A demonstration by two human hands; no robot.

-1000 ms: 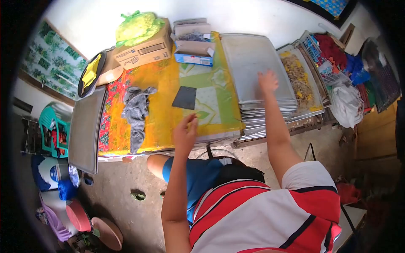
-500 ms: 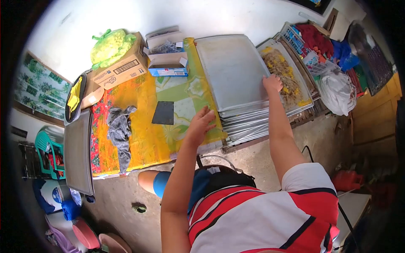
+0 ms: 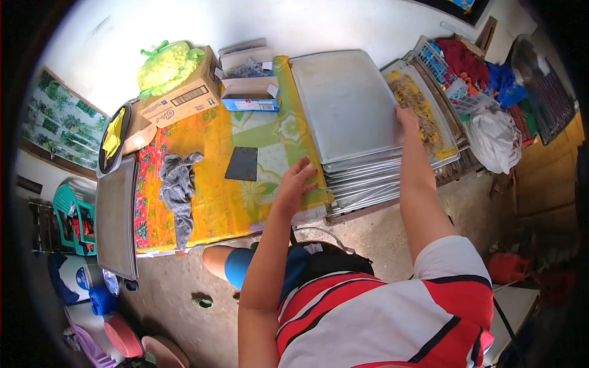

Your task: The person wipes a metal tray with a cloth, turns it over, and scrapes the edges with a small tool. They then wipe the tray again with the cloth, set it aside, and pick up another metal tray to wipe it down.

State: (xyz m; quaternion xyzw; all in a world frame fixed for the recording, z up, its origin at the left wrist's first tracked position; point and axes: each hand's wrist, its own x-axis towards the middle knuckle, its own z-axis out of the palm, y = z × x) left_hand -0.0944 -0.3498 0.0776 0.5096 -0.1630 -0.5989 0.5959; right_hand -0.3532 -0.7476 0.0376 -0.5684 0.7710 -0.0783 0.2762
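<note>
A stack of grey metal trays (image 3: 343, 104) lies on the right part of a low table. My right hand (image 3: 406, 118) grips the right edge of the top tray. My left hand (image 3: 294, 185) is spread open just left of the stack's near corner, over the yellow and green patterned cloth (image 3: 208, 184) that covers the table. Right of the stack sits another tray with yellow crumbly food (image 3: 423, 113) on it.
On the cloth lie a dark square sheet (image 3: 242, 164) and a grey rag (image 3: 178, 187). Cardboard boxes (image 3: 184, 98), a yellow bag (image 3: 162, 64) and a blue box (image 3: 251, 95) stand at the back. A loose tray (image 3: 115, 218) leans at the left; clothes (image 3: 491, 132) pile at the right.
My right hand slid from the top tray's surface to its right edge and took hold of it. My left hand moved right, toward the stack's near corner.
</note>
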